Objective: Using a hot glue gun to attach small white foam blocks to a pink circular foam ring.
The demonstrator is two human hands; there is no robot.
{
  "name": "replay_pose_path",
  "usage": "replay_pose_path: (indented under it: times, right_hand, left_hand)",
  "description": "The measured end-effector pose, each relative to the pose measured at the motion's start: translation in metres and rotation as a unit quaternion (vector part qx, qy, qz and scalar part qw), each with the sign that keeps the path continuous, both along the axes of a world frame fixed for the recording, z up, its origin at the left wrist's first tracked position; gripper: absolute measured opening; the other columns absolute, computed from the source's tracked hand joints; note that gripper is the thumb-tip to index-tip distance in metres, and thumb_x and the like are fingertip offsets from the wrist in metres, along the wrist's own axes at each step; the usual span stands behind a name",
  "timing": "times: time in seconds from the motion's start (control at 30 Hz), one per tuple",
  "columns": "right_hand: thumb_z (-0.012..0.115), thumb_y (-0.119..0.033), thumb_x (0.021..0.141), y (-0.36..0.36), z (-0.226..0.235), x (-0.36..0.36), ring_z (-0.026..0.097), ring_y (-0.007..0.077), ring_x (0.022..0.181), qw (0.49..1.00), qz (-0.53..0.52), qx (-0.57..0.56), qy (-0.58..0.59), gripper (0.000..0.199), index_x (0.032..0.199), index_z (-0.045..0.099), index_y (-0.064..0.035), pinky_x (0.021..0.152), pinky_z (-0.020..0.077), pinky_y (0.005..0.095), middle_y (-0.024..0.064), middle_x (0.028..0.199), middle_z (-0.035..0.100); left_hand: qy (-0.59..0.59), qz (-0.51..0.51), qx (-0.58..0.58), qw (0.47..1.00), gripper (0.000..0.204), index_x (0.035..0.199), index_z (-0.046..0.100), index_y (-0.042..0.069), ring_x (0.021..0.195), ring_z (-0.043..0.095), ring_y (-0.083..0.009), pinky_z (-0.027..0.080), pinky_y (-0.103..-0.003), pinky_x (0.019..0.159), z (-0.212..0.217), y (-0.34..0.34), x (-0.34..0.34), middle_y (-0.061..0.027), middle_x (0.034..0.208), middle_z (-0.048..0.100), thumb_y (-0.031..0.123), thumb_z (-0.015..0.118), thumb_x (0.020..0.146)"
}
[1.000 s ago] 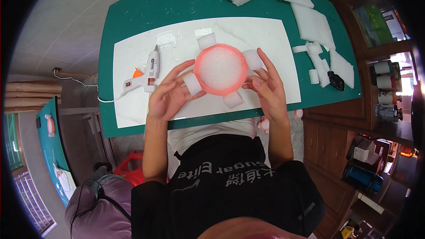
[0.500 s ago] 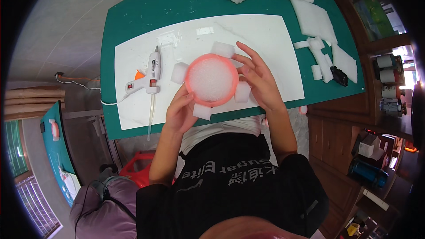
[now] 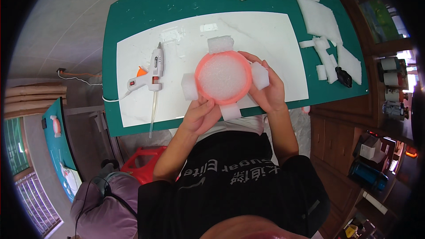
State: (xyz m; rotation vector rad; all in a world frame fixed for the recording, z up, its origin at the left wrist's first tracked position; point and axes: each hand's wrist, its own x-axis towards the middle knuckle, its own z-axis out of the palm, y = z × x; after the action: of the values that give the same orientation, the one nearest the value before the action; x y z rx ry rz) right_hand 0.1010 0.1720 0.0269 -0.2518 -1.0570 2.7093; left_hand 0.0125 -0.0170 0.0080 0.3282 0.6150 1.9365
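Holding pink-rimmed foam disc over white sheet: left hand, fingers pinched on lower-left rim; right hand, fingers half-curled round right edge, partly hidden. Hot-glue gun lying left.

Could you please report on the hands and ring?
Left hand gripping pink ring, right hand against its right side. Four white foam blocks around it. Glue gun at left, clear of hands.

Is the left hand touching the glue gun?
Apart. The head view shows a strip of bare white board between the left hand and the glue gun; that hand grips the pink ring instead.
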Motion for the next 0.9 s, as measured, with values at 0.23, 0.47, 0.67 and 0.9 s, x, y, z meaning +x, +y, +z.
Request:
replay_pose_path:
  times: [0.23,0.47,0.67,0.9]
  right_hand:
    - [0.068,-0.034,0.093,-0.002,-0.008,0.014,0.038,0.0273,0.142,0.981,0.058,-0.045,0.179,0.086,0.157,0.020,-0.0050,0.111,0.0381,0.0516,0.0128,0.158,0.029]
    - [0.077,0.000,0.080,-0.001,0.015,0.039,0.057,0.0205,0.123,0.973,0.038,0.224,-0.052,0.103,0.160,0.014,-0.0153,0.095,0.0535,0.0329,0.0128,0.156,0.031]
    - [0.077,0.004,0.075,-0.012,0.054,0.066,0.056,0.0168,0.120,0.995,0.017,0.071,-0.069,0.100,0.158,0.023,-0.0100,0.105,0.0441,0.0326,0.0054,0.136,0.052]
    - [0.076,0.000,0.079,0.003,0.042,0.073,0.061,0.0183,0.118,0.998,0.057,0.035,-0.017,0.096,0.157,0.020,-0.0053,0.099,0.0514,0.0317,0.0110,0.155,0.033]
  left_hand:
    - [0.086,0.027,-0.041,0.995,0.069,0.151,0.030,0.000,0.137,0.045,-0.0265,0.036,-0.047,0.114,-0.024,-0.011,-0.009,-0.0140,0.148,0.045,0.023,0.066,0.096]
    - [0.277,0.051,-0.108,0.953,0.059,0.139,0.046,-0.001,0.117,0.059,-0.0211,0.049,-0.038,0.098,-0.025,-0.027,0.003,-0.0093,0.131,0.059,0.019,0.075,0.091]
    - [0.464,0.019,-0.163,0.870,0.038,0.098,0.072,-0.003,0.085,0.072,-0.0219,0.056,-0.035,0.078,-0.005,-0.029,-0.001,-0.0131,0.093,0.074,0.016,0.089,0.070]
    - [0.547,-0.082,-0.253,0.794,0.029,0.102,0.073,0.001,0.081,0.071,-0.0196,0.054,-0.031,0.075,0.026,-0.037,-0.030,-0.0102,0.091,0.074,0.005,0.081,0.074]
